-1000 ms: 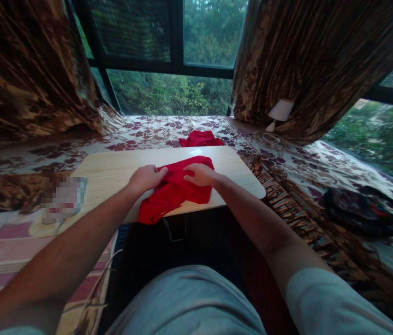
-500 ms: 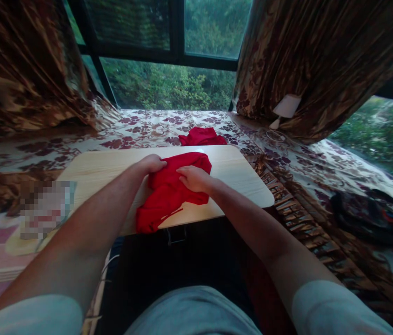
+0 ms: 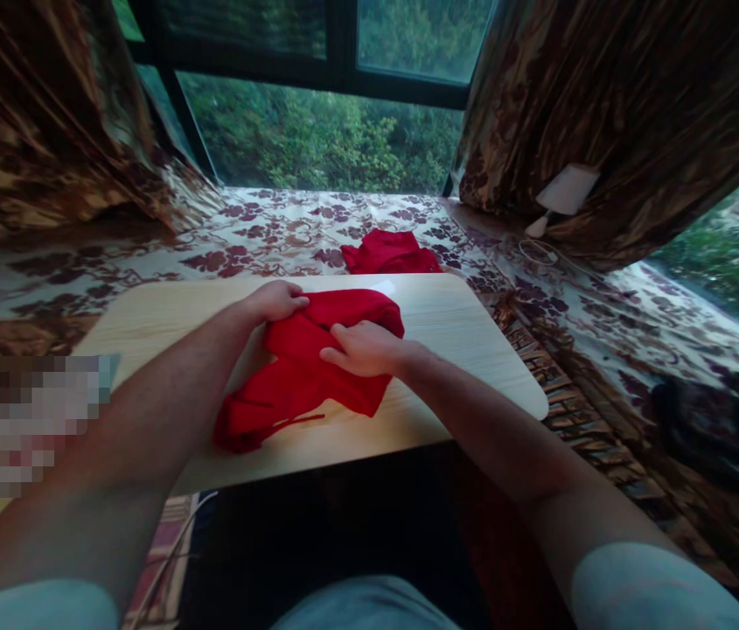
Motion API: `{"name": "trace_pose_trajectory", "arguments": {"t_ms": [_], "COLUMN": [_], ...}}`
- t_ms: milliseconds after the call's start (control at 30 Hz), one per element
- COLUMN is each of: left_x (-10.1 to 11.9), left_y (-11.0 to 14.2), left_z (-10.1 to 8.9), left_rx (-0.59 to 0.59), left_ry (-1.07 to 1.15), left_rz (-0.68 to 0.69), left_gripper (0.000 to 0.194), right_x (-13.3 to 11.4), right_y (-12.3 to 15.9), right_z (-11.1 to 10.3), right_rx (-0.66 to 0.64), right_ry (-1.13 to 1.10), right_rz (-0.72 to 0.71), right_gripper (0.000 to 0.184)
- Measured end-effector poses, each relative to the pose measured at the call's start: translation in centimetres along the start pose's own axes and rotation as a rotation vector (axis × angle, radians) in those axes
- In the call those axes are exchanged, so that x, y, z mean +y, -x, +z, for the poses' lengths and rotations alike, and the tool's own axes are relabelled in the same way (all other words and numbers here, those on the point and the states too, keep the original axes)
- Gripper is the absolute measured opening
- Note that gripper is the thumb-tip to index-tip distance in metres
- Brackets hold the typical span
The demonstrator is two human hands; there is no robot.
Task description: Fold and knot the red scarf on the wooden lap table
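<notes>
A crumpled red garment [image 3: 303, 354] with thin red cords lies partly folded on a pale wooden tabletop [image 3: 493, 385]. At its upper left edge, the cloth is pinched by my left hand [image 3: 277, 302], thumb against fingers. My right hand [image 3: 366, 348] rests on the garment's right half, its fingers curled at a fold and its thumb lying on the cloth. Part of the fabric under that palm is hidden. Beyond the table's far edge is a second bunched red cloth [image 3: 392, 252], touched by neither hand.
A pixelated flat item [image 3: 41, 407] lies left of the table, partly behind my left forearm. On the flowered cover [image 3: 264, 227] stands a small white lamp [image 3: 566, 191] to the right. A dark bag [image 3: 710, 429] sits at far right; a pale cable [image 3: 169, 556] hangs near the front.
My left hand has shifted slightly left, drawing the garment's left side outward; its lower end now lies further left on the tabletop. My right hand stays on the cloth. The view has tilted down.
</notes>
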State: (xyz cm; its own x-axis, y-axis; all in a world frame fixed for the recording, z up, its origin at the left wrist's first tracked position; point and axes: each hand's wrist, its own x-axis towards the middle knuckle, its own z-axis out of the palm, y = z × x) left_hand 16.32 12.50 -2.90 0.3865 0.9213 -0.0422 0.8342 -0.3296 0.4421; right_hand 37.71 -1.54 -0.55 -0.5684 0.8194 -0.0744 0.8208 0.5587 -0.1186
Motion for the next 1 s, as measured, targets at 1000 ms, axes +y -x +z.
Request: {"name": "trace_pose_trajectory", "arguments": {"t_ms": [1000], "left_x": [-0.2], "left_y": [4.1], "left_z": [1.9], "left_rx": [0.146], "left_ry": [0.953], "left_rz": [-0.178], "left_gripper": [0.051], "right_x": [-1.9], "right_y": [0.0], "right_z": [3.4], "right_rx": [0.302], "right_ry": [-0.107], "right_rz": [0.038], "right_gripper": [0.041]}}
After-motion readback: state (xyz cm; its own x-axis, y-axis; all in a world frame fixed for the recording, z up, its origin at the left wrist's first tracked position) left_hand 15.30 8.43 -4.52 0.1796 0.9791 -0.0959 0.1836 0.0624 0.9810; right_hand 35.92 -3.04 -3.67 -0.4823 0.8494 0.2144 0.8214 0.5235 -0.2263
